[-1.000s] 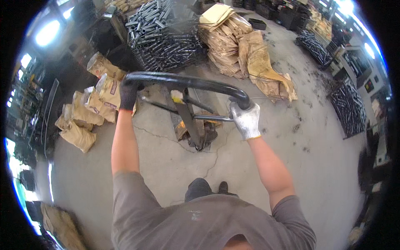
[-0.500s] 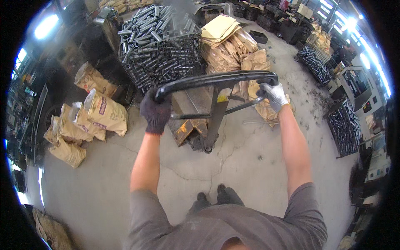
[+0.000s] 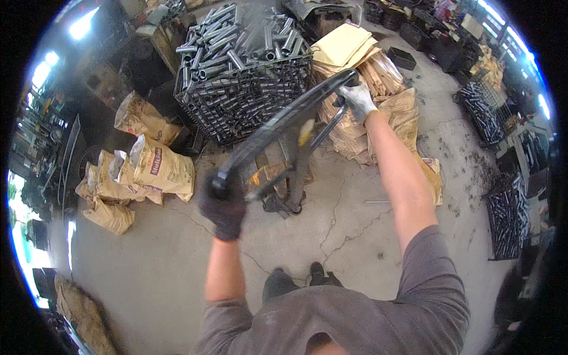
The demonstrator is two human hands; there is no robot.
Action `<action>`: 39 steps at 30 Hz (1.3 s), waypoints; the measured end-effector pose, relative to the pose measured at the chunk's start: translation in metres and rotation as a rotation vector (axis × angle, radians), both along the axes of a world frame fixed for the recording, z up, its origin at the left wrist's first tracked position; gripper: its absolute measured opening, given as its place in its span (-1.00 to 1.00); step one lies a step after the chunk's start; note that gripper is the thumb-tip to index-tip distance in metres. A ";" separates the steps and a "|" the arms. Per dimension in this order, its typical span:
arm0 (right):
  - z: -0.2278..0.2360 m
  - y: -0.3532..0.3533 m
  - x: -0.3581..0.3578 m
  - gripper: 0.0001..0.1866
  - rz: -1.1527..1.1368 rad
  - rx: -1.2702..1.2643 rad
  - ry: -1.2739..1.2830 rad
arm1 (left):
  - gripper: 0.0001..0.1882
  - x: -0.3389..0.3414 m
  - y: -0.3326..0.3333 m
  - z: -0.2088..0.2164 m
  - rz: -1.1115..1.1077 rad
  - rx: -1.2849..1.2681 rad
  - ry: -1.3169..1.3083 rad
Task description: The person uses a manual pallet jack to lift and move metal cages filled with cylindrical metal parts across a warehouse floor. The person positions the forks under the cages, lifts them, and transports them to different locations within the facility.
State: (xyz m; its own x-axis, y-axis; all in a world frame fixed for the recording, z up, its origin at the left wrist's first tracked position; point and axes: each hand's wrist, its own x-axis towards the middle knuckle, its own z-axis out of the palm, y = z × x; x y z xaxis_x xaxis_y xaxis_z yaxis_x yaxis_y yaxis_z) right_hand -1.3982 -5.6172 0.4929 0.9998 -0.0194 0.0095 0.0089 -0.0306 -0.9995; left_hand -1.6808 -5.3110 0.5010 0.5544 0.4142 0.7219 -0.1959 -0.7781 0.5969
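Observation:
A black tubular handle loop (image 3: 273, 128), which looks like that of a pallet jack, slants across the middle, its left end nearer me. My left hand (image 3: 223, 207), in a dark glove, is closed round that near end. At the far right end, my right hand (image 3: 358, 99) in a white glove grips the loop too. The handle's post runs down to a dark base (image 3: 290, 203) on the floor. Just beyond stands a wire mesh basket (image 3: 245, 97) heaped with metal tubes (image 3: 222, 44). Motion blurs the left glove and bar slightly.
Several tan paper sacks (image 3: 163, 168) stand on the left. Stacked brown paper or cardboard (image 3: 346, 47) lies right of the basket, with loose sheets spilling onto the cracked concrete floor (image 3: 349, 248). Bins of dark metal parts (image 3: 506, 222) line the right side. A thin rod (image 3: 378, 202) lies on the floor.
The handle has swung round: its left end came toward me with my left hand, while its right end moved away and leftward with my right hand. Both hands keep their grip.

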 end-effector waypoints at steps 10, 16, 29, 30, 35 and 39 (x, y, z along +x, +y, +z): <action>-0.042 0.043 0.116 -0.74 -0.057 -0.130 -0.125 | -0.81 0.217 0.160 -0.006 -0.241 -0.192 -0.029; -0.068 0.067 0.242 -0.92 -0.066 -0.410 -0.232 | -0.75 0.328 0.204 0.008 -0.182 -0.119 0.058; 0.108 0.132 0.118 -0.25 -0.090 -1.116 -0.825 | -0.48 0.309 0.167 0.103 -0.118 0.267 0.458; 0.119 0.146 0.101 -0.30 0.029 -1.323 -0.634 | -0.48 0.294 0.157 0.109 -0.161 0.286 0.449; 0.122 0.120 -0.014 -0.68 0.181 -1.649 -0.360 | -0.68 0.160 0.076 0.054 -0.124 0.391 0.212; 0.011 0.002 -0.221 -0.79 0.365 -1.607 -0.528 | -0.86 -0.065 -0.005 -0.063 -0.287 0.478 0.556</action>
